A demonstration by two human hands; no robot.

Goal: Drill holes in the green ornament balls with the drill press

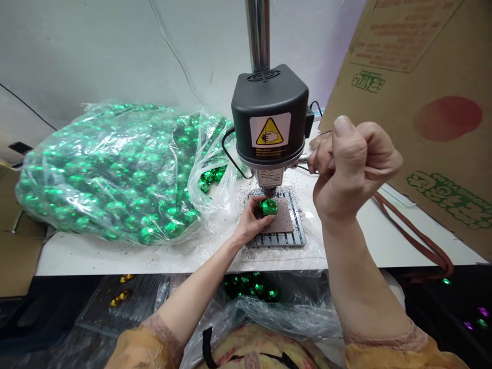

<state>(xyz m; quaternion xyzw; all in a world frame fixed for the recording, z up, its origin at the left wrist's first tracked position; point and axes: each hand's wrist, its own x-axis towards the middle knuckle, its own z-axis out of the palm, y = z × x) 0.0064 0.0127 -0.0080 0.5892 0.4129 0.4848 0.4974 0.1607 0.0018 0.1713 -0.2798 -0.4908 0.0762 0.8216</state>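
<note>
A small bench drill press (269, 118) with a black motor housing stands in front of me. Under its chuck (270, 191), a shiny green faceted ball (269, 206) rests on a brown pad (282, 219) over the slotted metal base (299, 236). My left hand (253, 220) is closed round the ball from the left, between thumb and fingers. Raised at the press's right side, my right hand (349, 164) is wrapped in a fist at the feed lever, most of which is hidden by the fingers. Dark specks of swarf lie round the base.
A big clear plastic bag (115, 174) full of green balls fills the table's left. Below the front edge, more green balls (251, 287) lie in clear plastic on my lap side. A cardboard box (423, 102) stands right, with a brown strap (415, 236) beside it.
</note>
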